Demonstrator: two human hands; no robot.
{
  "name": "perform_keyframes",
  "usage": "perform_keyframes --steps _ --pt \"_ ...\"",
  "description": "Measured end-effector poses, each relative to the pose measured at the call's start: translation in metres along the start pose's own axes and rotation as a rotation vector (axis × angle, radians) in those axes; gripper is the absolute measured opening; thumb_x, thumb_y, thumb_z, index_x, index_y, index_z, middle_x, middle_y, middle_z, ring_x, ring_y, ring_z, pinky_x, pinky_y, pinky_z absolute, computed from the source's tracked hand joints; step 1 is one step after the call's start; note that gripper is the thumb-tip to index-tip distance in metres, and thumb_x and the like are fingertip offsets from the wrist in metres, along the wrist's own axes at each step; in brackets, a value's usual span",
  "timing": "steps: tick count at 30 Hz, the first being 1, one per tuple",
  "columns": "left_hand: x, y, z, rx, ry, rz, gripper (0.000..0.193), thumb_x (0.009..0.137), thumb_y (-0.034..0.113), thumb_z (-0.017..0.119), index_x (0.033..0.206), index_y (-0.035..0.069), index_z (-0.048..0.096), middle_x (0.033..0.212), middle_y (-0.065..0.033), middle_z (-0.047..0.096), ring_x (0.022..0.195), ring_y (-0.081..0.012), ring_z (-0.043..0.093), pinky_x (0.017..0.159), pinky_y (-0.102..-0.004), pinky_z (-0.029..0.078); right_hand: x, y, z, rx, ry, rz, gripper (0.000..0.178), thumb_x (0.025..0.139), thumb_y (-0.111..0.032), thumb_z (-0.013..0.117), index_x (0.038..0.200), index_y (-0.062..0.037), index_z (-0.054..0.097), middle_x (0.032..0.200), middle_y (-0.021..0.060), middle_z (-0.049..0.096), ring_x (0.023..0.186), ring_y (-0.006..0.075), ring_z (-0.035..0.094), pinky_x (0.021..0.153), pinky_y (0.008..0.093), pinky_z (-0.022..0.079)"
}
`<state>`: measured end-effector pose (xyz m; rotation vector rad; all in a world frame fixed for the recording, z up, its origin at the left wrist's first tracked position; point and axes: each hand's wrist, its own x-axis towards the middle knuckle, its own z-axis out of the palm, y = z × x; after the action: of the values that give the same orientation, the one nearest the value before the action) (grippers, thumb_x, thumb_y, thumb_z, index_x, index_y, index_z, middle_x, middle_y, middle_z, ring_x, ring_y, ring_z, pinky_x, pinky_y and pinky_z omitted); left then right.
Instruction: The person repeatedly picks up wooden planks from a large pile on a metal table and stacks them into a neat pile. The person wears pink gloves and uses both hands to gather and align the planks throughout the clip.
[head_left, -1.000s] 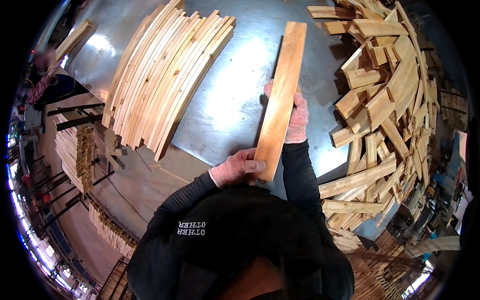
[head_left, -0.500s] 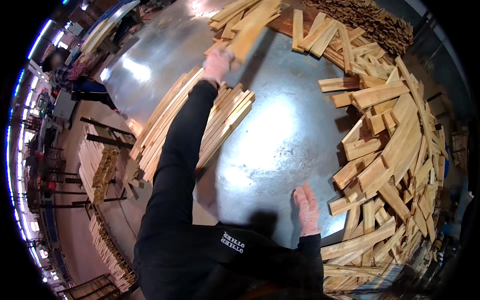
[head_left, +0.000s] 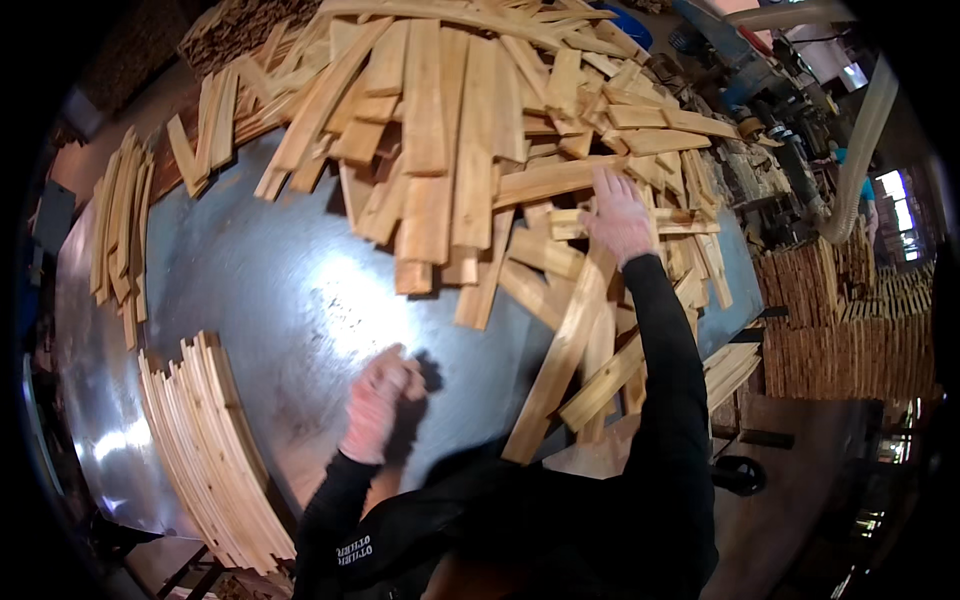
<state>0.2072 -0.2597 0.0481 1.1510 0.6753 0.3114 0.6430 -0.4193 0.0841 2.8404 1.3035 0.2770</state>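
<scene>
My right hand (head_left: 618, 215), in a pale pink glove, reaches out over the heap of loose wooden boards. Its fingers are stretched out and lie on or just above a board (head_left: 555, 182) near the heap's right side. A longer board (head_left: 562, 360) slants from under that hand toward me. My left hand (head_left: 378, 395), gloved alike, hovers over the bare metal tabletop (head_left: 290, 365) with its fingers curled in and nothing visible in them. To its left lies a row of narrow boards (head_left: 205, 450) set side by side.
A smaller stack of boards (head_left: 122, 220) lies at the table's far left. Large stacks of wood (head_left: 840, 320) stand off to the right, below a pale hose (head_left: 862, 150) and machinery (head_left: 765, 130). More stacked wood (head_left: 240, 40) is at the far side.
The view has swung right toward the heap. My left hand has let go of the wide board at the far stack and drawn back. My right hand has gone from the tabletop to the heap.
</scene>
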Motion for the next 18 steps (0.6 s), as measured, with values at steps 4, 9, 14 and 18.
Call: perform_keyframes --steps 4,9,14,18 --pt "0.013 -0.014 0.095 -0.151 -0.205 -0.263 0.047 0.1 0.014 0.06 0.14 -0.005 0.046 0.107 -0.0096 0.066 0.09 -0.0177 0.065 0.082 -0.0319 0.056 0.076 0.05 0.048 -0.115 -0.106 -0.207 0.078 0.081 -0.028 0.07 0.149 -0.0081 0.039 0.15 0.0195 0.044 0.139 0.0368 0.041 0.118 0.0512 0.026" --pt "0.044 -0.036 0.171 -0.104 -0.071 -0.197 0.046 0.099 0.012 0.06 0.14 -0.003 0.047 0.11 -0.0107 0.066 0.091 -0.0181 0.066 0.081 -0.0329 0.058 0.087 0.052 0.099 -0.18 0.213 -0.349 0.041 0.09 -0.018 0.053 0.128 -0.0029 0.059 0.127 0.0194 0.059 0.12 0.036 0.054 0.101 0.0519 0.042" --pt "0.084 -0.078 0.209 0.402 0.033 -0.059 0.062 0.091 0.021 0.072 0.139 -0.008 0.044 0.108 -0.015 0.062 0.096 -0.024 0.063 0.087 -0.0356 0.053 0.02 0.054 0.054 -0.013 0.262 -0.65 0.023 0.089 -0.02 0.055 0.105 -0.0064 0.065 0.104 0.0122 0.065 0.101 0.0287 0.063 0.09 0.0465 0.048" --pt "0.07 -0.053 0.276 0.799 -0.093 -0.137 0.111 0.073 0.041 0.084 0.151 -0.008 0.022 0.143 -0.0304 0.042 0.134 -0.0386 0.044 0.112 -0.0423 0.037 -0.05 0.072 -0.021 0.592 0.243 -0.039 0.051 0.086 -0.042 0.065 0.12 -0.0043 0.062 0.117 0.0167 0.065 0.111 0.0391 0.059 0.099 0.0491 0.046"
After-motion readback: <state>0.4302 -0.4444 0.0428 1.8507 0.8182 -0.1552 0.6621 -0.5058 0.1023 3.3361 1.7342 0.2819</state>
